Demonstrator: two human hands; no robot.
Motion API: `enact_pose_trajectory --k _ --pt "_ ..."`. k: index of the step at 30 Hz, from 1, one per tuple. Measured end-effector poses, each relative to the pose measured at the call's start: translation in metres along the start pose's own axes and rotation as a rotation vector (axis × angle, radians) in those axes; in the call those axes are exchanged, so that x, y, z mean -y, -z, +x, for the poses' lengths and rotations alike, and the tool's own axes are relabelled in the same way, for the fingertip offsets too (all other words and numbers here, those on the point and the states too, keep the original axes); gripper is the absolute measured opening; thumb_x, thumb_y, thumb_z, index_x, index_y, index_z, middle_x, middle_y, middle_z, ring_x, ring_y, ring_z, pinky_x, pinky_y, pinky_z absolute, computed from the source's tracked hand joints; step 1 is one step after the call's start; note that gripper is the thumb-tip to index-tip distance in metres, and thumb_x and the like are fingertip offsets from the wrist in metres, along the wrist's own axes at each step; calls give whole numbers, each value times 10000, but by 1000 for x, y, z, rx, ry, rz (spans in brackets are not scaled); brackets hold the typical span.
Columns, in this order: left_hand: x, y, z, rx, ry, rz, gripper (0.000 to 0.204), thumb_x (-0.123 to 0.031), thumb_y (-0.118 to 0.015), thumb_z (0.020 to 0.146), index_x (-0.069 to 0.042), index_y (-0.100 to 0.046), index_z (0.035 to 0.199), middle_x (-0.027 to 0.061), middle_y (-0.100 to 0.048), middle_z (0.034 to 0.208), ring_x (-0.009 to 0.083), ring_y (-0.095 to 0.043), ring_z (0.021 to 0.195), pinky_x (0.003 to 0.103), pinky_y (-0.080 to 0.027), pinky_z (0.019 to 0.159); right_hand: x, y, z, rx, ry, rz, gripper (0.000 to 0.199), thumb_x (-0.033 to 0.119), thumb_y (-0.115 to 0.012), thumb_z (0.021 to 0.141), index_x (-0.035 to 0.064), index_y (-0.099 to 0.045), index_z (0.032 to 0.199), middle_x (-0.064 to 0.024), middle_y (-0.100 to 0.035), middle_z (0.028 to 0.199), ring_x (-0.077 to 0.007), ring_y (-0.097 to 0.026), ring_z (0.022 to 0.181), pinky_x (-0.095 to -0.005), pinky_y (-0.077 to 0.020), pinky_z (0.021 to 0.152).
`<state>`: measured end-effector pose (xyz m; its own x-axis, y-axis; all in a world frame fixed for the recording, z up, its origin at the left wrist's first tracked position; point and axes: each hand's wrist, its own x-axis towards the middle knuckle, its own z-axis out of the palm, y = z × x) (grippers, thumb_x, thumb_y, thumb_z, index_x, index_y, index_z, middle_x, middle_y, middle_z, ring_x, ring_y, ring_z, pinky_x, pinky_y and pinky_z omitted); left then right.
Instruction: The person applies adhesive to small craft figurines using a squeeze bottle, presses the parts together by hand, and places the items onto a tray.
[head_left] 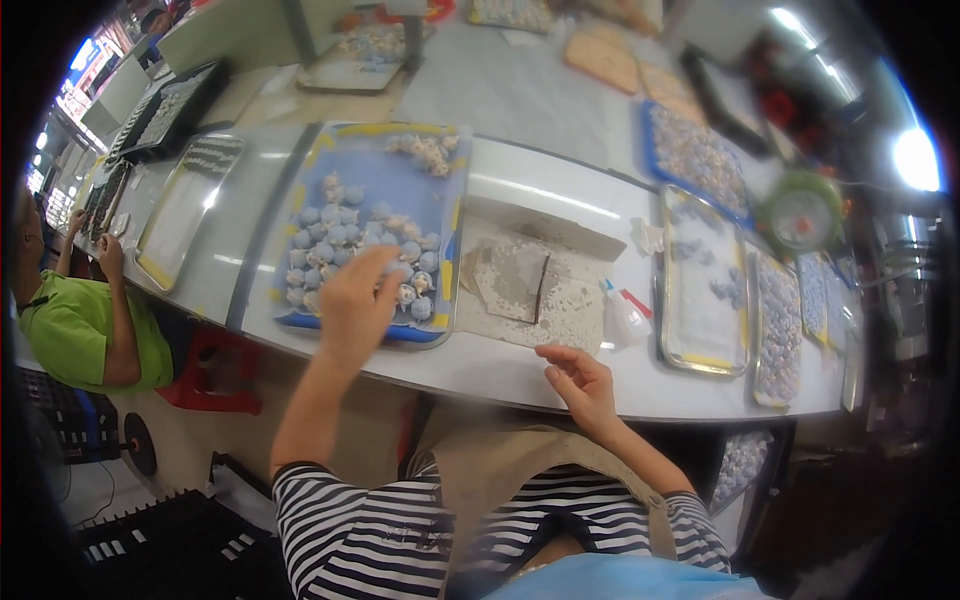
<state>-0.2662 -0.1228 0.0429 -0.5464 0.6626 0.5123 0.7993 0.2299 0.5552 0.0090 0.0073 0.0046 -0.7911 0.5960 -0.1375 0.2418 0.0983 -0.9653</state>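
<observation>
Pieces (335, 235), small and rounded, sit loosely crowded in the blue tray (385, 180) before you in the head view. Most are a dull, pale blue-grey; several show cream or brownish bits, and the finer detail is too small to tell. They gather toward the tray's left side and near edge, while a cream-and-brown cluster (425, 155) lies by itself at its far right corner. Yellow strips line parts of the tray's rim, and the tray stands close to the near edge of the white tabletop (475, 372).

Your left hand (355, 305) reaches over the tray's near part, fingers bent down among the pieces; you cannot tell from here whether they pinch one. Your right hand (583, 385) hangs over the tabletop's near edge, loosely curled, thumb and forefinger apart with nothing visible between them. Just beyond it lies a speckled board (575, 320) bearing a thin dark strip (543, 290), with a white bottle (628, 322) beside the board's right edge.
</observation>
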Motion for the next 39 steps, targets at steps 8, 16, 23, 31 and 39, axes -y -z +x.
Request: enact_pose_trajectory --k 8,16,23,31,39 --pt "45 -12 92 313 23 188 270 -178 -567 768 -76 -584 1018 136 -592 900 314 -566 852 393 -454 719 -4 -24 7 -70 58 -295 147 -2 -526 829 -12 -607 952 -69 -623 903 -96 -558 831 -210 -432 735" --pt "114 -80 148 370 -138 156 140 -106 -536 741 -89 -572 875 161 -557 875 327 -538 900 413 -424 760 -26 -28 11 -36 175 -325 137 -19 -540 811 -4 -620 921 -65 -634 857 -99 -572 791 -206 -443 710" --pt "151 -64 139 303 8 68 136 -110 -529 731 -65 -572 852 158 -582 880 330 -539 889 405 -422 758 30 -28 57 46 219 -366 129 -7 -554 800 7 -633 902 -76 -644 840 -125 -594 784 -233 -462 720" --pt "169 -31 140 437 126 -62 237 -162 -547 772 -56 -599 978 160 -592 997 322 -540 952 397 -420 824 102 -74 184 95 363 -592 136 33 -561 790 13 -633 904 -124 -643 852 -202 -623 789 -278 -483 707" --pt "180 -8 137 427 78 -10 258 -121 -530 781 -61 -577 1027 158 -586 1006 336 -533 957 414 -415 826 96 -119 330 32 520 -990 246 38 -461 767 59 -634 940 -170 -621 858 -325 -586 767 -373 -463 713"
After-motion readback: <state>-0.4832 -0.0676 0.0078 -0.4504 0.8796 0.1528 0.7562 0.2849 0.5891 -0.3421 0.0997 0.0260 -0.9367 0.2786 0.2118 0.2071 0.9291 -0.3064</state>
